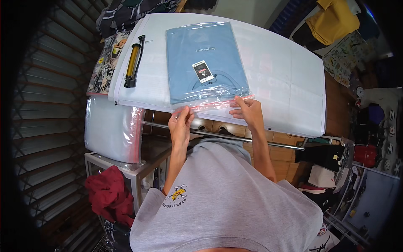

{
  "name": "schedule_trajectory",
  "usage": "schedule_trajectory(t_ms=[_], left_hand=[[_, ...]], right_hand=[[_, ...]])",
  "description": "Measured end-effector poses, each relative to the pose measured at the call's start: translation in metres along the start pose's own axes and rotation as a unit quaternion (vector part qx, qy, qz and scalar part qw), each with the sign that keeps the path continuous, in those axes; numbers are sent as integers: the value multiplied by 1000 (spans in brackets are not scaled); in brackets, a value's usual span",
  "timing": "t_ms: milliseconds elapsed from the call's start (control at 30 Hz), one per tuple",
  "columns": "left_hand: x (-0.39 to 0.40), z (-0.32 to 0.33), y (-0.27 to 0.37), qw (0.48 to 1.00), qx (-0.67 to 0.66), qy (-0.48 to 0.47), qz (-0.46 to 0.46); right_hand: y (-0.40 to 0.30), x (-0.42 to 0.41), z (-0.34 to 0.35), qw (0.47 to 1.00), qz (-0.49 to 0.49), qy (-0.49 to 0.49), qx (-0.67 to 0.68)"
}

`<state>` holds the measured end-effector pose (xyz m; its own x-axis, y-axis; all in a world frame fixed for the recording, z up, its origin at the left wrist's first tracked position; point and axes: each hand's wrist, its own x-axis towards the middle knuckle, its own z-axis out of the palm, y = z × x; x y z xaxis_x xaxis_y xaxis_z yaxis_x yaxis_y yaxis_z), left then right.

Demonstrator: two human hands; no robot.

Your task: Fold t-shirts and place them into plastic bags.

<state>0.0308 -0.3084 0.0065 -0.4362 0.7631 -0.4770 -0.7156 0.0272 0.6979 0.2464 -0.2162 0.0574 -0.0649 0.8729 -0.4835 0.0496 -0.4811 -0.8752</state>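
Note:
A folded blue garment with small printed lettering lies inside a clear plastic zip bag (pixel 207 66) on the white-covered table (pixel 283 82). Between thumb and fingers, my left hand (pixel 181 123) pinches the left end of the bag's red-striped edge. My right hand (pixel 248 111) grips the same edge near its right corner, some fingers spread. A white smartphone (pixel 203 71) with a lit screen rests on top of the bag, and a thin dark cable (pixel 217 78) curves beside it.
A hand pump with a gold barrel (pixel 132 63) lies on the table's left part. Left of the table sits a stack of clear bags with red edges (pixel 115 129). Dark red cloth (pixel 110 195) hangs over a metal-framed stand. A metal bar (pixel 226 136) runs along the near side.

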Motion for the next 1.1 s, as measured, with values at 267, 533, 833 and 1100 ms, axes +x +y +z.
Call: schedule_trajectory(t_ms=[267, 533, 833, 1100], left_hand=[[3, -5, -13, 998, 51, -19, -6], [-6, 13, -7, 992, 120, -19, -17], [-10, 22, -3, 991, 128, -10, -26], [-3, 21, -12, 980, 196, -44, -11]], right_hand=[[12, 1, 2, 999, -43, 3, 5], [7, -1, 5, 999, -29, -21, -10], [5, -3, 9, 999, -4, -36, -6], [17, 0, 17, 999, -27, -41, 12]])
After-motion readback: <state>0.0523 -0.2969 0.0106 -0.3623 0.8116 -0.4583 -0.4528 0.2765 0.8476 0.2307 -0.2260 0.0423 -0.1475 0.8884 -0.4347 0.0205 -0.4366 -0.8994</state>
